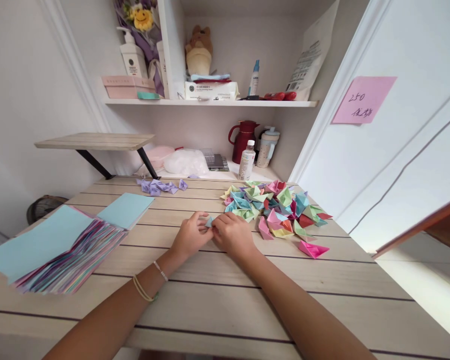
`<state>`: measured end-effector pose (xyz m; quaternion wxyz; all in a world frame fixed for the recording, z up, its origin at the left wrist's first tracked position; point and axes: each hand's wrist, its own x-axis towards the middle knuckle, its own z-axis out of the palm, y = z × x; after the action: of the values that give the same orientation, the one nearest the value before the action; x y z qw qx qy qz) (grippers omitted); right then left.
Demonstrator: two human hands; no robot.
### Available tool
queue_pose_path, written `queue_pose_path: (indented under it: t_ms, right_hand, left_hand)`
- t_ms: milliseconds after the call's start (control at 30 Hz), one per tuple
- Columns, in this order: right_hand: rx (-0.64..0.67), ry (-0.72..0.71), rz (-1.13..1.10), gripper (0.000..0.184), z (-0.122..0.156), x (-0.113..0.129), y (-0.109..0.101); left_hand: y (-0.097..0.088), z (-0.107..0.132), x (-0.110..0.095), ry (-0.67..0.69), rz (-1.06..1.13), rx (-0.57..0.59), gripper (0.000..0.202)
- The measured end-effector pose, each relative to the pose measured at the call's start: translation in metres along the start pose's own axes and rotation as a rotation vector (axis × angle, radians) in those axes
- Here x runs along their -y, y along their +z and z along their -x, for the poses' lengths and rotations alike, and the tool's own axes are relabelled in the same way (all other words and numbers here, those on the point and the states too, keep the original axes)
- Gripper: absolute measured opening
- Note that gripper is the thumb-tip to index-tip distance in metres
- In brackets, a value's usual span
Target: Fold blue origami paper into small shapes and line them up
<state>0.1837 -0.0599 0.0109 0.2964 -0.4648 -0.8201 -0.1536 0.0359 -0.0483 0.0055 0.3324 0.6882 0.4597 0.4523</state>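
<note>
Blue paper (209,221) (small) between both hands (191,234) (232,231)

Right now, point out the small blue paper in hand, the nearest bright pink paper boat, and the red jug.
Small blue paper (209,221): head view, on its visible upper part.
Bright pink paper boat (314,249): head view, on its near side.
Red jug (243,136): head view, on its body.

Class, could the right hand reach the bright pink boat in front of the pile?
Probably yes: bare tabletop lies between the right hand and that bright pink boat, though the hand is busy with blue paper.
</note>
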Motion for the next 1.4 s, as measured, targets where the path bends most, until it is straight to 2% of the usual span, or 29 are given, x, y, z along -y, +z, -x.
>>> queue_pose_path:
  t_ms: [167, 367, 633, 800, 967, 1400]
  right_hand:
    - [0.025, 0.018, 0.042, 0.006, 0.000, 0.005, 0.001]
    - [0.027, 0.073, -0.007, 0.007, 0.001, 0.006, 0.002]
    - [0.012, 0.061, -0.074, 0.011, 0.003, 0.001, -0.001]
    - [0.016, -0.006, -0.079, 0.010, 0.002, 0.001, -0.003]
    - [0.016, -0.105, -0.111, 0.011, 0.000, -0.001, -0.007]
    - [0.009, 0.042, -0.293, 0.008, 0.000, -0.001, -0.014]
  left_hand:
    - [0.001, 0.001, 0.003, 0.023, -0.029, 0.007, 0.040]
    - [-0.003, -0.001, 0.001, 0.046, -0.083, 0.000, 0.046]
    - [-0.013, -0.002, -0.007, 0.071, -0.119, 0.075, 0.048]
    - [-0.016, -0.001, -0.008, 0.093, -0.175, 0.098, 0.049]
    - [-0.017, -0.002, -0.008, 0.059, -0.126, 0.119, 0.050]
    - [-0.022, -0.007, -0.011, -0.023, -0.044, 0.131, 0.051]
